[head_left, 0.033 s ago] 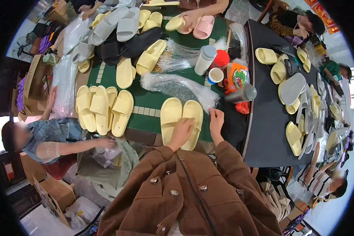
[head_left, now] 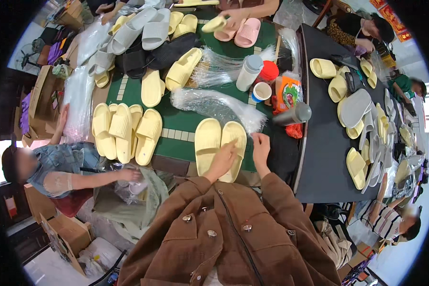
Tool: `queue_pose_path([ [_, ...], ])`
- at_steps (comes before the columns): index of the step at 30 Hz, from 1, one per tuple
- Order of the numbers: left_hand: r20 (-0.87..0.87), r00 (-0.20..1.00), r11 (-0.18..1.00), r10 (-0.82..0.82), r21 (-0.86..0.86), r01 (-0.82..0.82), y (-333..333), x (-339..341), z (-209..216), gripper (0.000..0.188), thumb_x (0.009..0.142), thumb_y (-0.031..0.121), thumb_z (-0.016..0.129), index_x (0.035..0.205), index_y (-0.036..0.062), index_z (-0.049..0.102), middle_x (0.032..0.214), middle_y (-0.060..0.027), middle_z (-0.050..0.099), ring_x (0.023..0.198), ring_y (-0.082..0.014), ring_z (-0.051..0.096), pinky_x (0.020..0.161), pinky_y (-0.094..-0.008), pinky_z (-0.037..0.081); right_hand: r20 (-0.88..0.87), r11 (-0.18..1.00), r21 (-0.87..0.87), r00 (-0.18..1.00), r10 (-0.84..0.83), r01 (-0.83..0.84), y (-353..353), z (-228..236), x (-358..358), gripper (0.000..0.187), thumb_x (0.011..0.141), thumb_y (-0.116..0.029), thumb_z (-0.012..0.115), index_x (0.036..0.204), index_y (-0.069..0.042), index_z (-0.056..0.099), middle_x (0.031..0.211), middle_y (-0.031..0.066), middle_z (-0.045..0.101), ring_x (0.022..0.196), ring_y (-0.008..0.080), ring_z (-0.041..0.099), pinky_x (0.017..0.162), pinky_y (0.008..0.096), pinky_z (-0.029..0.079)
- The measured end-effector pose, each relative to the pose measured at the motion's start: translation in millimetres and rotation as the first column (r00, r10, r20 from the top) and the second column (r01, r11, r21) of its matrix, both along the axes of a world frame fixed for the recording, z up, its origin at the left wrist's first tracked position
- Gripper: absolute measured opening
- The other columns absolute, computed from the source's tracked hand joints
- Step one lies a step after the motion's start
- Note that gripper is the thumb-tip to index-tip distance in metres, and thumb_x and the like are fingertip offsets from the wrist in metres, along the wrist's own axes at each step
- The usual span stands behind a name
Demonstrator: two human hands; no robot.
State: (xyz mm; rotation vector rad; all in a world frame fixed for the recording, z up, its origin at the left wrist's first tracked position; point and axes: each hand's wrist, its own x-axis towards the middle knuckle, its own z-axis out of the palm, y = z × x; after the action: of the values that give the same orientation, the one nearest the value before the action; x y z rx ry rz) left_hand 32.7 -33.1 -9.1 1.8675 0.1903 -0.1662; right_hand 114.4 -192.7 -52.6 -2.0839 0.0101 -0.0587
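A pair of pale yellow slippers (head_left: 208, 138) lies soles down, toes away from me, at the table's near edge. My left hand (head_left: 222, 159) is over the pair, its fingertips bunched at the right slipper's ribbed strap; what they hold, if anything, is too small to make out. To its right, my right hand (head_left: 260, 150) has thumb and fingers pinched at the loose ends of a bundle of thin clear plastic strands (head_left: 219, 105). Whether a single strand is between those fingers cannot be seen. The bundle is partly wrapped in clear film.
More yellow slippers (head_left: 121, 131) stand at left, with grey slippers (head_left: 156, 29) beyond. A grey-lidded bottle (head_left: 249, 72), a paper cup (head_left: 261, 92) and a tipped flask (head_left: 293, 114) are to the right. Opposite, a co-worker's hand (head_left: 234, 18) holds a yellow slipper near pink slippers (head_left: 247, 32).
My hands stay nearly in place; my left forefinger looks straighter, and my right hand shifts slightly left. The opposite co-worker's yellow slipper tilts up. The left co-worker's hand moves over the clear plastic.
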Motion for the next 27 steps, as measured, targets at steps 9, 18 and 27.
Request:
queue_pose_path([
  [9, -0.555, 0.813, 0.576, 0.174, -0.612, -0.541, 15, 16, -24, 0.031, 0.094, 0.015, 0.041, 0.118, -0.0006, 0.05, 0.106, -0.0113, 0.06, 0.093, -0.0203, 0.061, 0.085, -0.0332, 0.048, -0.199, 0.884, 0.266, 0.875, 0.441, -0.385, 30, 61, -51, 0.015, 0.091, -0.014, 0.053, 0.089, -0.002, 0.061, 0.098, 0.0084, 0.057, 0.088, 0.0162, 0.055, 0.076, 0.0286, 0.046],
  [18, -0.53, 0.807, 0.541, 0.26, -0.613, -0.576, 69, -9, -23, 0.017, 0.088, 0.003, 0.036, 0.094, 0.0031, 0.052, 0.091, -0.0108, 0.061, 0.082, -0.0199, 0.061, 0.076, -0.0325, 0.05, -0.494, 0.283, 0.869, 0.712, 0.499, 0.406, -18, 41, -39, 0.018, 0.098, -0.021, 0.042, 0.096, -0.006, 0.053, 0.075, 0.0005, 0.055, 0.064, 0.0114, 0.053, 0.055, 0.0229, 0.043],
  [27, -0.426, 0.905, 0.927, 0.009, -0.336, -0.167, 91, -44, -29, 0.023, 0.074, -0.003, 0.038, 0.074, 0.0027, 0.06, 0.069, -0.0047, 0.06, 0.058, -0.0125, 0.052, 0.052, -0.0269, 0.039, -0.605, 0.904, 0.315, 0.672, 0.427, -0.29, -39, 12, -62, 0.021, 0.095, -0.019, 0.043, 0.096, -0.003, 0.057, 0.066, -0.0019, 0.045, 0.058, 0.0075, 0.04, 0.054, 0.0237, 0.034],
])
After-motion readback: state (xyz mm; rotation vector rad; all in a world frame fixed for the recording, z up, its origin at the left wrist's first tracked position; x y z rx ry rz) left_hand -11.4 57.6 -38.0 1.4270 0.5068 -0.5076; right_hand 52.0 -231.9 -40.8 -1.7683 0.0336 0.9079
